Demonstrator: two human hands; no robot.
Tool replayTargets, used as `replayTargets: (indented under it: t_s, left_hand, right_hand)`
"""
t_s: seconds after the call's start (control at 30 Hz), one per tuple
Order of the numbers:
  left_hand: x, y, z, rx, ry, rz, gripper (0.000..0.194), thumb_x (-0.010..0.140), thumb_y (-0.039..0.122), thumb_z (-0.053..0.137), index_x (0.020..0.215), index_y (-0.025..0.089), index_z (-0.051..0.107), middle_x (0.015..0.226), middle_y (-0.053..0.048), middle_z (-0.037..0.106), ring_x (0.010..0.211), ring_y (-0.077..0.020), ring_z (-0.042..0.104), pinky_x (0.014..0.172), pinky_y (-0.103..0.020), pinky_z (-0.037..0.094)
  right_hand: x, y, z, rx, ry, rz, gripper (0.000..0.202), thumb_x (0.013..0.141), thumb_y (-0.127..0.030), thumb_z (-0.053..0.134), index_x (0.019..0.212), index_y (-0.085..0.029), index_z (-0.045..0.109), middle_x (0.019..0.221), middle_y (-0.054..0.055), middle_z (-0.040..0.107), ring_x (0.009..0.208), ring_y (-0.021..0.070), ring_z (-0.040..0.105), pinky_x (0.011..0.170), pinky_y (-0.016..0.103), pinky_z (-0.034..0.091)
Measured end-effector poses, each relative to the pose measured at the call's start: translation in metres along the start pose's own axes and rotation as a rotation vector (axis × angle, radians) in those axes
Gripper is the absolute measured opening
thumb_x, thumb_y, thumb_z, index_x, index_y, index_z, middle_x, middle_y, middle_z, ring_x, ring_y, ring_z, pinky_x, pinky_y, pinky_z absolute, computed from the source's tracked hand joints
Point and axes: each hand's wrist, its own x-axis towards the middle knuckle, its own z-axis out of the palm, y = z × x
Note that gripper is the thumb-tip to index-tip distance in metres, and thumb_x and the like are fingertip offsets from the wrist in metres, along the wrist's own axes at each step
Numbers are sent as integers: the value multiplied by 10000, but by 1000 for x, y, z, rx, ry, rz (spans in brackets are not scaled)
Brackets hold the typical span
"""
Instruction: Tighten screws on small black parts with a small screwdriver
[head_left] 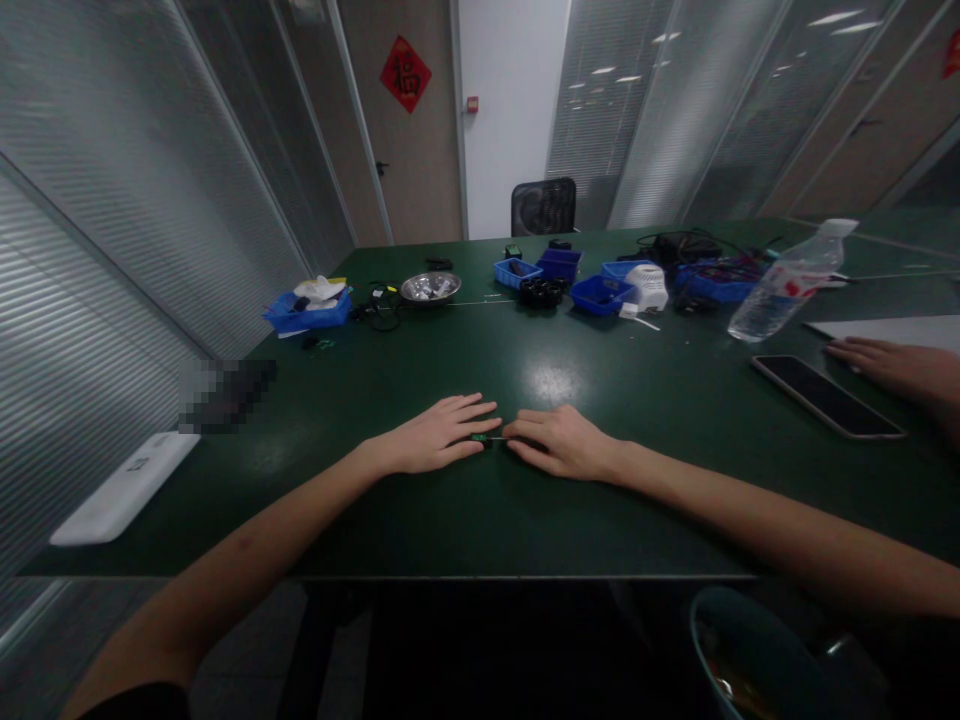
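Note:
On the green table, my left hand (439, 437) lies low with its fingers stretched forward. Between its thumb and index finger sits a small green circuit board (480, 438), partly covered by the fingertips. Just to the right, my right hand (561, 441) rests on the tabletop with its fingers curled together. A thin, pale, rod-like piece (497, 438) runs from those fingertips to the board's right end. The rest of that piece is hidden in the right hand, so its kind does not show.
A phone (829, 397), a tilted water bottle (791, 285) and another person's hand (900, 368) are at right. Farther back stand blue trays (602, 296), a metal bowl (431, 289) and cables. A white flat case (124, 490) lies left; a bin (750, 650) is below the edge.

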Motion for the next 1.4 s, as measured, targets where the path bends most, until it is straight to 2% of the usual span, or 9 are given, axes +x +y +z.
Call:
replayTargets:
  t_s: [0.53, 1.0, 1.4]
  left_hand:
    - [0, -1, 1, 38, -7, 9, 564, 1119, 509, 385, 1653, 328, 388, 1736, -15, 282, 1629, -243, 182, 1322, -487, 177]
    - [1, -2, 1, 46, 3, 19, 563, 1115, 483, 419, 1656, 333, 379, 1730, -30, 301, 1625, -253, 200, 1317, -496, 195]
    - [1, -2, 2, 40, 19, 36, 551, 1114, 474, 423, 1636, 295, 422, 1716, -53, 335, 1623, -249, 208, 1318, -505, 202]
  right_hand:
    - [2, -3, 0, -35, -20, -20, 325, 1129, -361, 426, 1255, -182, 667, 1066, 68, 709, 785, 152, 644, 666, 276, 426]
    - [7, -4, 1, -59, -25, -43, 351, 1139, -373, 393, 1266, -178, 657, 1082, 80, 710, 808, 159, 655, 674, 277, 441]
    - [18, -2, 8, 11, -12, -19, 323, 1123, -370, 423, 1211, -182, 670, 1063, 78, 729, 784, 163, 668, 671, 285, 426]
